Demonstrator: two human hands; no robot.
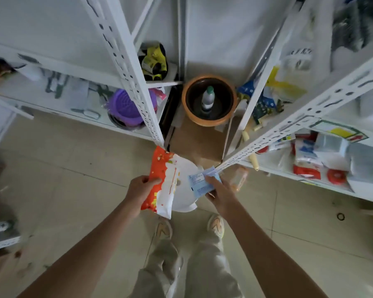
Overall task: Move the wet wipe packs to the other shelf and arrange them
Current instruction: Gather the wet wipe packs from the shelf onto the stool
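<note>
The orange pack is a soft, flat pouch — bright orange with yellow specks along one side, white across the rest, a thin orange line running down the white part. The left hand holds it by its orange edge, fingers curled over the front, out above the floor in front of the person. Just beside it, the blue pack is smaller and pale blue with fine print too small to read; the right hand grips it, fingers wrapped over its face. Both packs hang over a white round stool — whether they touch it cannot be told. White metal shelves stand on either side, the right shelf carrying red-and-white packets. Between them sits a brown pot with a bottle inside.
</note>
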